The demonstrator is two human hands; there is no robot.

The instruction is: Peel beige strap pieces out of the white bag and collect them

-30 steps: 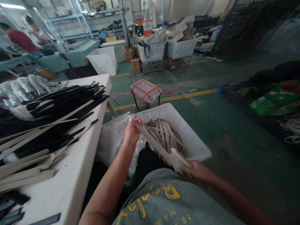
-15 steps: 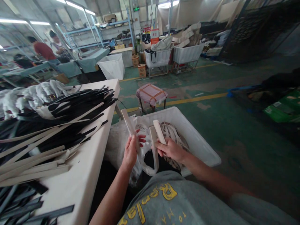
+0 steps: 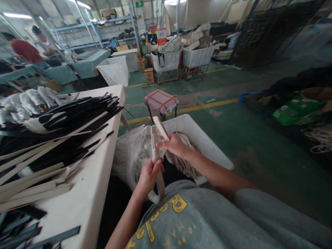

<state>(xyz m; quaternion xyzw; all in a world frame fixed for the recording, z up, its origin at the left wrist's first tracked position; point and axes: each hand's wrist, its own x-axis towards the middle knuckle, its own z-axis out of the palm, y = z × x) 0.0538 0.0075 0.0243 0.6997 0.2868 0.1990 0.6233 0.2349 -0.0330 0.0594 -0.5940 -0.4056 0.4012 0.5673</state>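
Note:
My left hand (image 3: 151, 173) is closed around a cream strap (image 3: 155, 147), whose lower part hangs in a loop against my shirt. The strap's ends stand close together above that hand. My right hand (image 3: 175, 146) grips a pale, bar-shaped piece (image 3: 161, 128) that points up and left; its exact kind is unclear. The fingertips of this hand also touch the upper part of the strap. Beneath my hands a white plastic tub (image 3: 211, 147) holds several bundled cream-and-dark straps (image 3: 185, 143). Clear plastic wrapping (image 3: 127, 155) lies left of the tub.
To the left, a white table (image 3: 90, 186) bears piles of black strips (image 3: 77, 112) and cream strips (image 3: 33, 185). A pink-covered stool (image 3: 160, 100) stands beyond the tub. White bins (image 3: 166, 62) and two people are farther back. A green package (image 3: 293, 109) lies at right.
My left hand has closed on the strap and moved in toward my right hand. The strap's ends are now brought together. My right hand has shifted left, and the view has turned slightly right.

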